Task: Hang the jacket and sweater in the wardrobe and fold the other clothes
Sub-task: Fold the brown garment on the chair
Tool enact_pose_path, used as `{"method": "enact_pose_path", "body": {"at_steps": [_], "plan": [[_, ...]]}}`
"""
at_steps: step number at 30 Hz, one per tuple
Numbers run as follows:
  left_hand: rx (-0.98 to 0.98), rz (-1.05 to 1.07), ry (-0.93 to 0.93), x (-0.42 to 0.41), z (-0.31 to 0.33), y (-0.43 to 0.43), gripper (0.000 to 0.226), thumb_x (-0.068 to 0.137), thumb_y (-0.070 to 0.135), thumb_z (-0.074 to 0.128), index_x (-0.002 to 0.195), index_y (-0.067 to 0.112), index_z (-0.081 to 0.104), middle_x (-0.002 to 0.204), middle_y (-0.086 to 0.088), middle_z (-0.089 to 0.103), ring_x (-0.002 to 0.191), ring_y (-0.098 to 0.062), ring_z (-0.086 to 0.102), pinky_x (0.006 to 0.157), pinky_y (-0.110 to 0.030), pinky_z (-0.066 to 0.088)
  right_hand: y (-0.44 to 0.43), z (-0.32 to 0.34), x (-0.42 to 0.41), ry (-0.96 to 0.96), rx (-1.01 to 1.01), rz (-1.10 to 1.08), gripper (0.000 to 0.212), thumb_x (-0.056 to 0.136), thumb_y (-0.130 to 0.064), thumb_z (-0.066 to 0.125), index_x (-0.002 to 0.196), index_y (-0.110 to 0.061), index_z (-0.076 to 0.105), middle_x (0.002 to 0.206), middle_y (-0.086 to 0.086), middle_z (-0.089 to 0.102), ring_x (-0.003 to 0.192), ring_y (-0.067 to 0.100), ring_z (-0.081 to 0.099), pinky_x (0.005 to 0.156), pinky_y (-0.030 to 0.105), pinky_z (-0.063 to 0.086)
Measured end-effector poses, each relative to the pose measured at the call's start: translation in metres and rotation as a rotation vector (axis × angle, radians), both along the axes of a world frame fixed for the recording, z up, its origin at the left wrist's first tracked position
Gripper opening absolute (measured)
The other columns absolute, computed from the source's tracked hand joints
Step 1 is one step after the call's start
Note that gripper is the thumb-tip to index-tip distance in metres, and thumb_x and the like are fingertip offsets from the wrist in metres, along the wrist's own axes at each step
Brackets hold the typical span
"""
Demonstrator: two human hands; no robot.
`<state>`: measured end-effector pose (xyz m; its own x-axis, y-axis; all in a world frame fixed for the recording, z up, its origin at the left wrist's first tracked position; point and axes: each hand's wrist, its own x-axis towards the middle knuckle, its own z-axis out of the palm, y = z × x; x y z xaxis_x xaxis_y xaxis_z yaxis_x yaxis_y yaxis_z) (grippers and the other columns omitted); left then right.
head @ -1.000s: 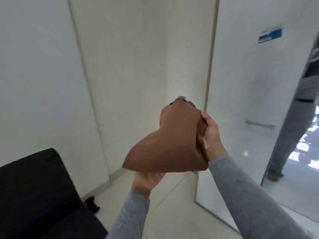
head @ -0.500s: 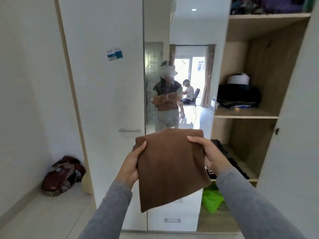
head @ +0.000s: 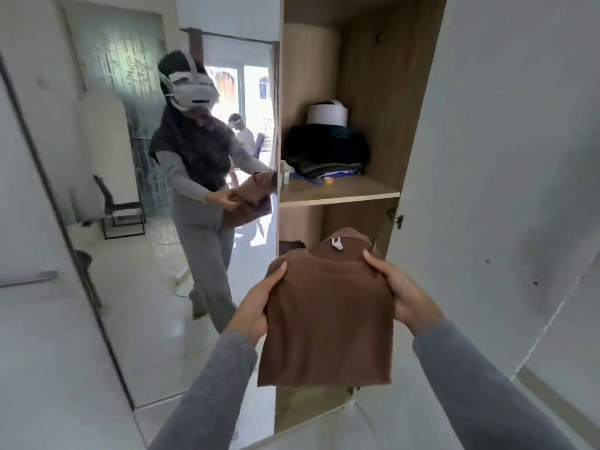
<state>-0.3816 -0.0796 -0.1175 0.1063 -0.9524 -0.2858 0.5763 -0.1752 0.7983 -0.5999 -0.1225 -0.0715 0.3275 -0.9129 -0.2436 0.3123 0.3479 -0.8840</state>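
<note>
A folded brown garment (head: 328, 313) with a white neck label is held flat in front of me, its collar pointing toward the open wardrobe (head: 370, 92). My left hand (head: 256, 306) grips its left edge and my right hand (head: 406, 293) grips its right edge, thumbs on top. The garment hovers in front of the wardrobe's lower compartment, below the wooden shelf (head: 341, 193). It hides most of that lower compartment.
A pile of dark folded clothes (head: 328, 154) with a white roll (head: 327, 113) behind it sits on the shelf. The white wardrobe door (head: 506, 157) stands open at right. A mirror panel (head: 146, 190) at left reflects a person wearing a headset.
The view has swung from a wall toward the wardrobe and come closer. The brown garment, bunched a second ago, now lies flat between both hands in front of the lower compartment.
</note>
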Motion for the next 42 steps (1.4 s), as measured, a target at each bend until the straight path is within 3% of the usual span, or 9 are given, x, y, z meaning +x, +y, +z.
{"method": "enact_pose_path", "body": {"at_steps": [4,11,15,19,25,32,35,37,42], "plan": [[0.022,-0.045,-0.011,-0.012,-0.025,-0.078,0.039,0.081,0.024,0.071,0.116,0.007,0.065,0.106,-0.012,0.071,0.095,-0.024,0.068,0.084,-0.034,0.052,-0.07,-0.024,-0.02,0.051,-0.069,-0.132,0.032,0.09,-0.021,0.06,0.119,-0.006,0.063,0.107,0.011,0.071,0.096,0.021,0.069,0.084,0.032,0.056],[0.044,-0.119,-0.044,-0.035,-0.072,-0.181,0.04,0.086,0.029,0.065,0.121,0.01,0.062,0.114,-0.008,0.069,0.103,-0.019,0.066,0.087,-0.031,0.051,-0.171,-0.075,-0.05,0.21,-0.184,-0.253,0.036,0.088,-0.022,0.064,0.121,-0.008,0.06,0.117,0.009,0.067,0.106,0.021,0.065,0.09,0.033,0.05],[0.027,-0.085,-0.043,-0.039,-0.092,-0.236,0.045,0.087,0.031,0.065,0.128,0.013,0.056,0.117,-0.007,0.067,0.108,-0.021,0.064,0.094,-0.036,0.05,-0.228,-0.085,-0.06,0.299,-0.221,-0.199,0.034,0.087,-0.024,0.066,0.117,-0.008,0.063,0.113,0.005,0.069,0.103,0.017,0.066,0.088,0.029,0.05],[0.059,-0.015,-0.073,-0.041,-0.102,-0.287,0.042,0.086,0.026,0.067,0.123,0.008,0.059,0.115,-0.012,0.067,0.104,-0.024,0.065,0.074,-0.03,0.056,-0.288,-0.095,-0.06,0.353,-0.238,-0.101,0.026,0.086,-0.024,0.067,0.11,-0.012,0.067,0.11,0.005,0.071,0.101,0.017,0.067,0.088,0.029,0.052],[0.024,0.127,-0.211,-0.033,-0.131,-0.36,0.029,0.092,0.024,0.057,0.118,0.012,0.06,0.119,-0.013,0.064,0.11,-0.025,0.061,0.094,-0.034,0.05,-0.389,-0.112,-0.047,0.473,-0.308,0.104,0.016,0.088,-0.029,0.063,0.104,-0.026,0.064,0.1,-0.009,0.067,0.09,0.008,0.065,0.075,0.016,0.05],[0.163,0.442,-0.464,-0.006,-0.161,-0.397,0.036,0.095,0.025,0.054,0.127,0.009,0.054,0.118,-0.001,0.057,0.107,-0.018,0.055,0.09,-0.027,0.043,-0.437,-0.157,-0.014,0.658,-0.401,0.342,0.016,0.087,-0.013,0.065,0.1,-0.004,0.068,0.093,0.006,0.071,0.088,0.019,0.067,0.075,0.021,0.054],[0.168,0.625,-0.579,0.016,-0.163,-0.422,0.031,0.095,0.022,0.055,0.121,0.005,0.059,0.121,-0.006,0.058,0.113,-0.023,0.055,0.091,-0.03,0.044,-0.439,-0.176,0.011,0.548,-0.37,0.434,0.027,0.084,0.003,0.064,0.108,-0.009,0.065,0.074,-0.013,0.073,0.071,-0.002,0.067,0.058,0.013,0.051],[0.139,0.64,-0.692,0.034,-0.166,-0.444,0.039,0.091,0.023,0.06,0.124,0.002,0.058,0.127,-0.013,0.057,0.119,-0.027,0.053,0.102,-0.036,0.041,-0.438,-0.193,0.025,0.445,-0.284,0.343,0.024,0.083,0.003,0.065,0.106,-0.002,0.067,0.082,0.002,0.074,0.068,0.007,0.068,0.054,0.018,0.053],[0.137,0.367,-1.215,0.061,-0.215,-0.525,0.07,0.076,0.069,0.05,0.117,0.013,0.063,0.117,-0.011,0.065,0.113,-0.026,0.059,0.097,-0.043,0.045,-0.438,-0.277,0.039,0.11,0.013,-0.061,0.023,0.084,-0.007,0.066,0.104,-0.017,0.065,0.096,0.003,0.074,0.087,0.021,0.071,0.073,0.036,0.059]]}}
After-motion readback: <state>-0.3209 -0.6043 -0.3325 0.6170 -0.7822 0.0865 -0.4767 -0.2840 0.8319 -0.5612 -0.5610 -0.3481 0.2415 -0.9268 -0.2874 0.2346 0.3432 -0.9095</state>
